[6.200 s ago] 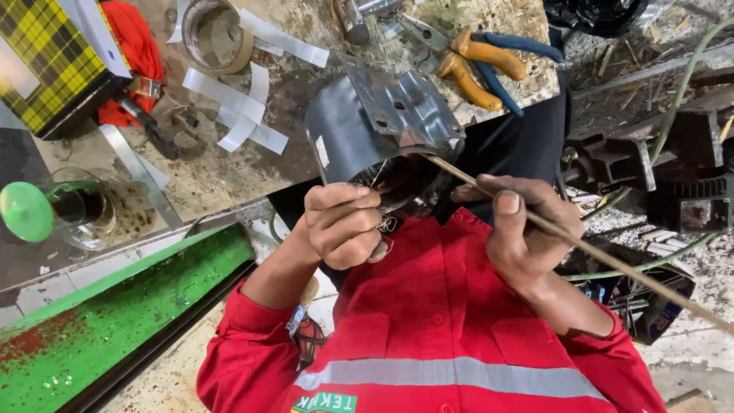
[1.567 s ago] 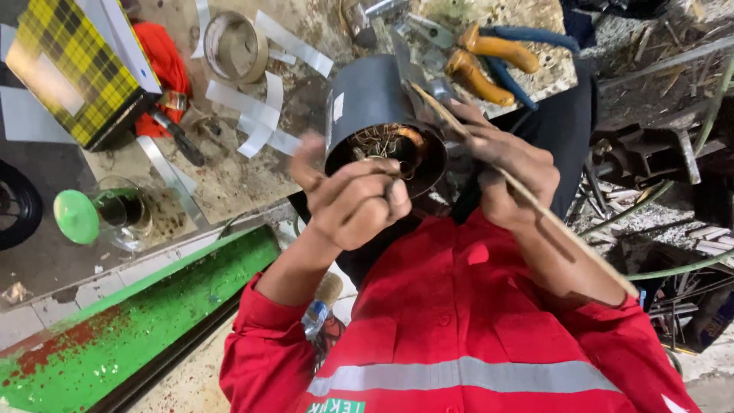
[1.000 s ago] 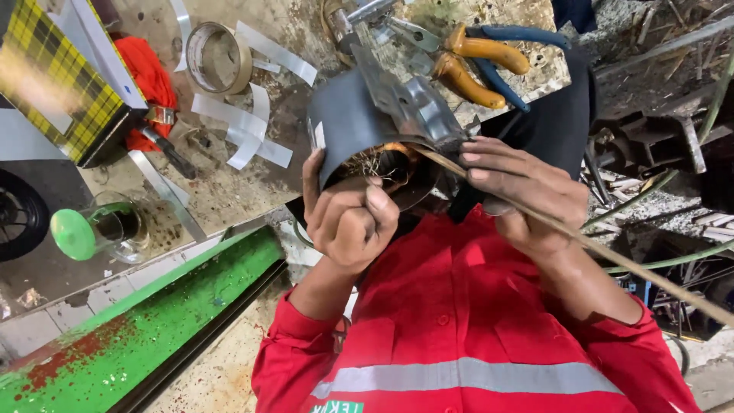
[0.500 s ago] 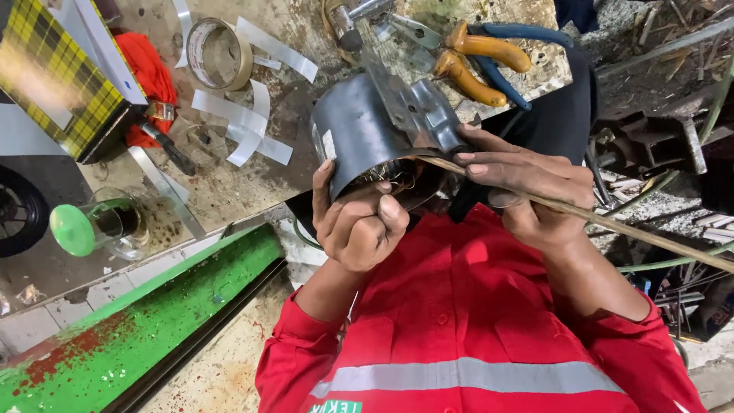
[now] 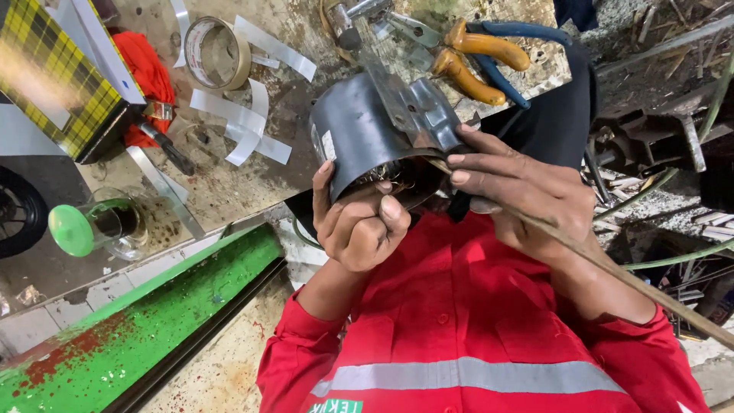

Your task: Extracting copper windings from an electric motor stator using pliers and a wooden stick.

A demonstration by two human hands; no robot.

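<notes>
A dark grey cylindrical motor housing (image 5: 367,126) is held up in front of my red shirt, its open end facing me, with copper windings (image 5: 391,179) showing inside. My left hand (image 5: 359,226) grips the lower rim of the housing, thumb and fingers curled at the opening. My right hand (image 5: 520,191) rests against the housing's right side and holds a long thin wooden stick (image 5: 619,274). The stick's tip reaches into the opening; its other end runs off to the lower right.
On the stained bench behind lie pliers with yellow handles (image 5: 478,65), a blue-handled tool (image 5: 520,30), a tape roll (image 5: 218,53), white strips (image 5: 245,126), a red cloth (image 5: 149,73), a plaid box (image 5: 53,76) and a green-lidded jar (image 5: 92,226). A green beam (image 5: 138,329) runs lower left; scrap metal clutters the right.
The housing has been turned in my hands over the last seconds. My left hand slid from its side to the lower rim. The stick stays at the opening.
</notes>
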